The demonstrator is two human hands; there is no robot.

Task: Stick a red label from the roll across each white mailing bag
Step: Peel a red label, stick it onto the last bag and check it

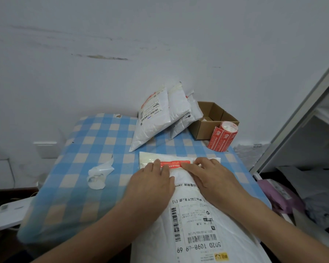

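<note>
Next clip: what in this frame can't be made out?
Head view only.
- Label ends: covered by fingertips of left hand and right hand.
- Label print: too small.
- Box inside: blocked by its wall, the roll and leaning bags.
- Near bag: lower end cut off by the bottom edge.

We are seeing the tablecloth (95, 141) showing a check of sky blue, white and pale cream. At six o'clock the mailing bag (198, 234) is showing white, with black barcodes and print and a small yellow mark. The label (176, 164) across it is glowing red with white lettering. At two o'clock the roll (223, 137) is wearing red and white too, beside a plain brown cardboard box (203, 128). At three o'clock a packet (275, 194) is showing purple.
</note>
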